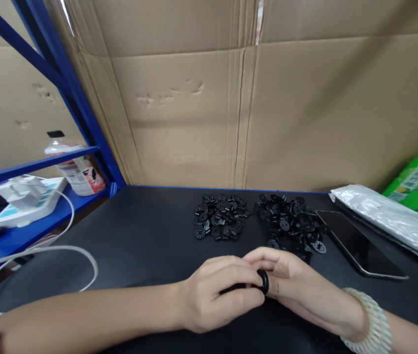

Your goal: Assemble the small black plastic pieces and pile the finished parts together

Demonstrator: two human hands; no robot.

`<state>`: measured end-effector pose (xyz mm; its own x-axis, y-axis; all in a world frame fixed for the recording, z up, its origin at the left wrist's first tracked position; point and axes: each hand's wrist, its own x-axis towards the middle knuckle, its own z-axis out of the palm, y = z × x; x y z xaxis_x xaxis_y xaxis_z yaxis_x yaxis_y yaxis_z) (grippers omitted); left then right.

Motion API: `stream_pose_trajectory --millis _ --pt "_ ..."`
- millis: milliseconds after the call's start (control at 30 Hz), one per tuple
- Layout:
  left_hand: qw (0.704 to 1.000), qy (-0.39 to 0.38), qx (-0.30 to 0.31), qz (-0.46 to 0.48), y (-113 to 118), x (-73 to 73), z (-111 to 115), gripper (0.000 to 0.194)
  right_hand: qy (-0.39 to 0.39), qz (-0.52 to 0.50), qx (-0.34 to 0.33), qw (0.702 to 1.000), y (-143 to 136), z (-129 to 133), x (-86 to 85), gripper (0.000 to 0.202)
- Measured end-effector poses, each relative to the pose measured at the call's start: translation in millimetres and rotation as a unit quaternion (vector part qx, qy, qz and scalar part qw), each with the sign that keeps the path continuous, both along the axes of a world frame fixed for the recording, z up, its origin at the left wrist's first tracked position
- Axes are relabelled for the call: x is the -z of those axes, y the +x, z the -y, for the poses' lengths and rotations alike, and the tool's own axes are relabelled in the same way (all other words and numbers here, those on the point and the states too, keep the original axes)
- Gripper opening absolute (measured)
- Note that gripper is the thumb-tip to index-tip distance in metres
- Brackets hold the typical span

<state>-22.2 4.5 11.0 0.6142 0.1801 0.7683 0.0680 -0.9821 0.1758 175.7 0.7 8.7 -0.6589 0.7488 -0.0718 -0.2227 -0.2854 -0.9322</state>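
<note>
Between my two hands is a small round black plastic part [263,281], seen nearly edge-on. My left hand [219,290] pinches it from the left, fingers closed around its side. From the right, my right hand [297,285] grips the same part between thumb and fingers; a pale coiled band circles that wrist. Fingers hide much of the part. Just beyond my hands lie two heaps of small black plastic pieces, a left heap [221,216] and a right heap [290,221], with round perforated discs among them.
A dark phone [359,244] lies at the right beside a silvery plastic package [389,216] and a green pack [417,182]. On the left, a blue shelf [52,214] holds a bottle [79,169] and a power strip [30,201]. A white cable [93,268] loops onto the black tabletop [150,236]. Cardboard [182,118] stands behind.
</note>
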Motion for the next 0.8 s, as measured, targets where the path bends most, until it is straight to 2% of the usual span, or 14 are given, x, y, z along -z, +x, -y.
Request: stream_pose_trajectory --millis 100,233,333,433,667,800 --pt "0.999 -0.039 -0.004 0.022 2.6 5.6 -0.9 0.022 0.0 -0.002 0.028 1.0 -0.1 -1.8 3.8 0.017" --pt "0.971 -0.215 -0.058 0.091 6.8 7.2 -0.1 0.034 -0.01 -0.008 0.03 0.999 0.5 -2.7 3.3 0.022" --pt "0.956 -0.274 -0.049 0.087 7.8 5.8 0.0 0.031 -0.024 -0.021 0.022 0.999 0.0 -3.4 2.5 0.023" --pt "0.953 -0.286 -0.039 0.088 6.9 5.4 -1.2 0.022 -0.037 -0.02 0.027 0.999 -2.0 -4.7 3.5 0.023" --pt "0.96 -0.269 -0.03 0.077 6.6 7.2 -1.6 0.027 -0.041 -0.026 0.011 0.999 -2.0 -3.5 0.9 0.019" --pt "0.966 -0.25 -0.028 0.066 7.3 8.8 0.3 0.031 -0.043 -0.033 -0.009 0.998 -1.5 -1.6 -3.2 0.029"
